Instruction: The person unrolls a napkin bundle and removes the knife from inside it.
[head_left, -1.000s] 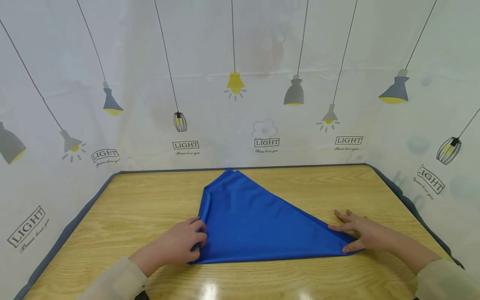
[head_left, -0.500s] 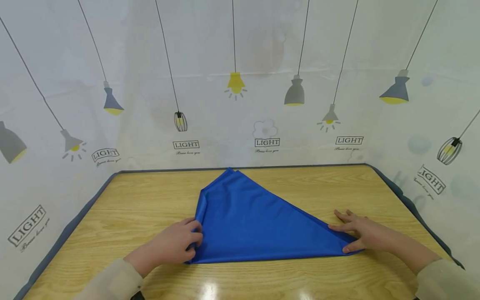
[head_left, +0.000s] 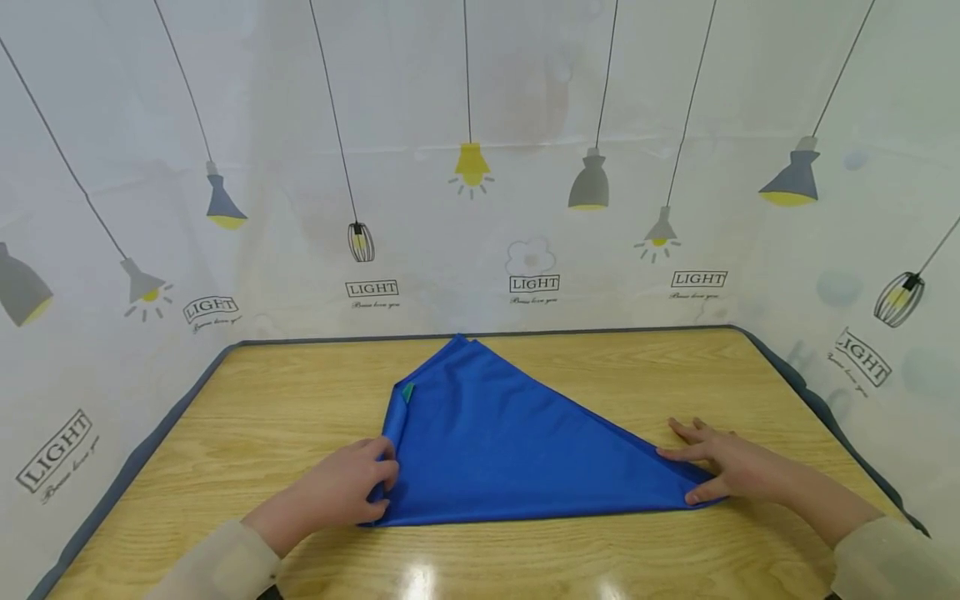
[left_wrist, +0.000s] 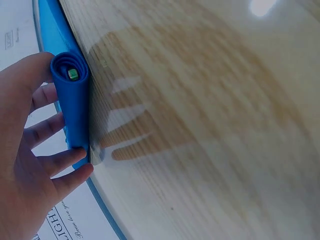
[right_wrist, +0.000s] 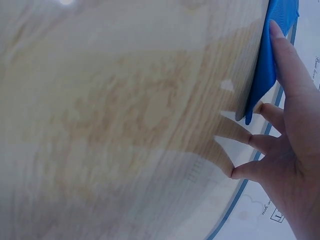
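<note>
A blue cloth [head_left: 510, 442] lies folded on the table, its far tip near the back edge and its right end tapering. Along the left side it is wound into a roll [left_wrist: 76, 112]; the left wrist view looks into its spiral end, where a small green piece [left_wrist: 73, 74] shows. My left hand [head_left: 341, 483] holds this roll at its near part, fingers bent around it. Spread out, my right hand [head_left: 742, 471] rests on the right corner, thumb and index finger touching the cloth. Another bit of green [head_left: 408, 392] shows at the roll's far end.
The wood-grain table [head_left: 300, 392] has a glossy surface with reflections of the hands. White sheeting [head_left: 420, 183] printed with hanging lamps encloses it at the back and both sides. A dark blue border [head_left: 337, 340] runs along the table's edge.
My left hand has shifted to the left with the roll, and the flat part of the cloth has widened that way. The green bit at the far end has come into view. My right hand stays put.
</note>
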